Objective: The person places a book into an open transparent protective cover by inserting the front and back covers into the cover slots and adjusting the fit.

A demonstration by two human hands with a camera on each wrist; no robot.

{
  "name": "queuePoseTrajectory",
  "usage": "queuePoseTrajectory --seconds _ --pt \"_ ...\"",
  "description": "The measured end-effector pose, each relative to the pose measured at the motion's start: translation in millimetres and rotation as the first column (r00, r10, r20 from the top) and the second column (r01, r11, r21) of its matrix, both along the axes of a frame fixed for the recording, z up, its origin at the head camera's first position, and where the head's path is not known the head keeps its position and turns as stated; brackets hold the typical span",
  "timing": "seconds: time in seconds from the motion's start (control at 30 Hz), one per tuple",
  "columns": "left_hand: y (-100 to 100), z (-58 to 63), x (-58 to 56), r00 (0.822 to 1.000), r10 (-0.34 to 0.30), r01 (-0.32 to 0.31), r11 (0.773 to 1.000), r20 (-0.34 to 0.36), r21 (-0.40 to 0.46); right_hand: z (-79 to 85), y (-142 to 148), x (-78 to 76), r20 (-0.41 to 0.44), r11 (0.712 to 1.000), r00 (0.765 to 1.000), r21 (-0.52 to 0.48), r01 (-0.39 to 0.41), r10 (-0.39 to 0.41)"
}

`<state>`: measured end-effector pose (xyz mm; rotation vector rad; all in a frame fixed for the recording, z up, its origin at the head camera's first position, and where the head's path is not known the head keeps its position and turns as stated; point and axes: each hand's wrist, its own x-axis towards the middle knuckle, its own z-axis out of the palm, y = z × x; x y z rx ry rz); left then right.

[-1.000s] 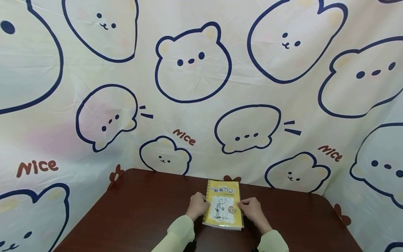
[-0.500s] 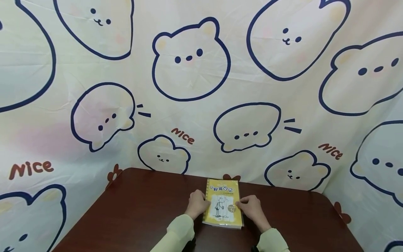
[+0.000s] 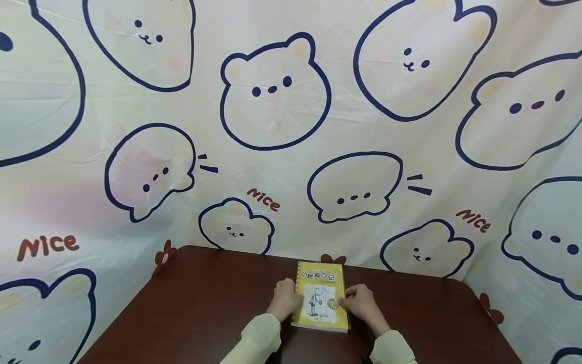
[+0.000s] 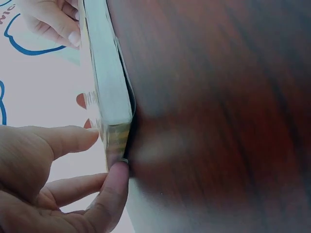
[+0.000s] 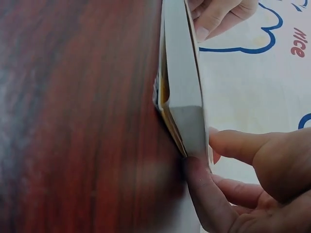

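Observation:
A thick yellow paperback book (image 3: 320,296) lies near the table's far edge in the head view. Chinese title characters and a line-drawn figure show on its cover. My left hand (image 3: 285,298) holds its left side, thumb at the cover. In the left wrist view, the left fingertips (image 4: 116,177) touch the lower edge of the spine. Across from it, my right hand (image 3: 362,304) grips the page-edge side with the thumb on top. The right wrist view shows the right fingertips (image 5: 195,167) at the bottom cover's edge. The book's underside is hidden.
The dark red-brown table (image 3: 204,298) extends to both sides of the book. Behind it hangs a pale cloth (image 3: 291,126) with cartoon animal outlines, and similar cloth stands at the left and right.
The right hand has shifted slightly along the book's side toward its near end. The left hand stays at the spine, and the head view moves a little.

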<state>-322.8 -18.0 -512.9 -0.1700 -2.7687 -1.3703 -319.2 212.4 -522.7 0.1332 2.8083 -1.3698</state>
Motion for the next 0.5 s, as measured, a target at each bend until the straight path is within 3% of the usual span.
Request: queuePoseTrajectory --seconds 0.2,0.37,0.5 --pt "-3.0 0.2 -2.2 0.998 -0.063 0.063 0.997 0.006 -0.043 3.3 -1.0 -2.9 0.028 0.999 1.000 0.035 0.001 -0.002" --pt "-13.4 0.7 -8.3 0.996 -0.094 0.093 0.993 -0.011 -0.067 9.2 -3.0 -7.1 0.014 0.995 0.997 0.057 -0.081 0.080" --pt "-23.3 0.7 -13.3 0.983 -0.134 0.120 0.986 -0.125 -0.118 13.4 1.5 -8.7 -0.005 0.992 0.993 0.046 -0.122 0.122"
